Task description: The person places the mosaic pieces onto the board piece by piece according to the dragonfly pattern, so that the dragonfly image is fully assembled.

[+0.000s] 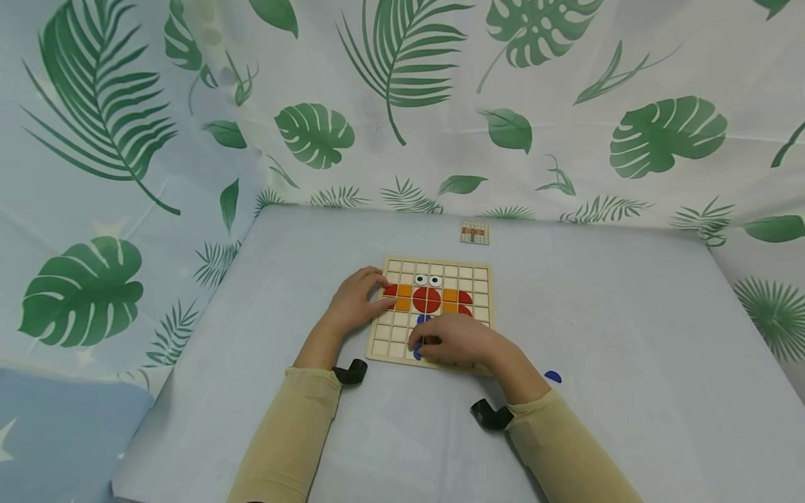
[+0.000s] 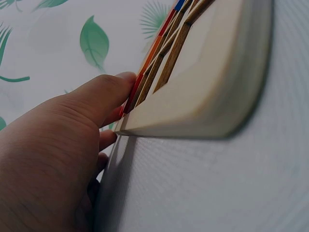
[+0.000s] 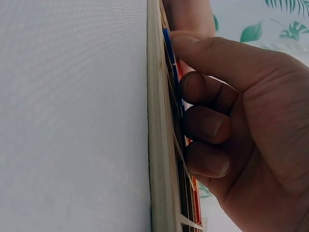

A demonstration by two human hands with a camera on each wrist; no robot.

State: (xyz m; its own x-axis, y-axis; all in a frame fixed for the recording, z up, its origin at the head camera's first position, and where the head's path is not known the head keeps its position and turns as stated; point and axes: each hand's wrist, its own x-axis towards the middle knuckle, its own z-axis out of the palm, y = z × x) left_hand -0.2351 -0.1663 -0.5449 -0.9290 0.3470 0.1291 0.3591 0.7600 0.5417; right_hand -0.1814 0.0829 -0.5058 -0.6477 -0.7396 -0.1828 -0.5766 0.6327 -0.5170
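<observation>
A square wooden grid board [image 1: 380,346] lies on the table. Red, orange and blue pieces and two eye pieces sit in its cells. My left hand [image 1: 357,302] holds the board's left edge, its thumb [image 2: 108,94] over a red piece [image 1: 390,290] and the other fingers along the side. Over the lower middle cells, my right hand [image 1: 462,339] has thumb and forefinger at a blue piece [image 3: 169,46], seemingly pinching it, with the remaining fingers curled. Another blue piece [image 1: 423,318] shows just above that hand, which hides the board's lower right part.
One loose blue half-round piece [image 1: 553,376] lies on the white table to the right of my right wrist. Behind the board is a small patterned card [image 1: 474,232]. Leaf-print cloth [image 1: 434,140] hangs along the back and sides.
</observation>
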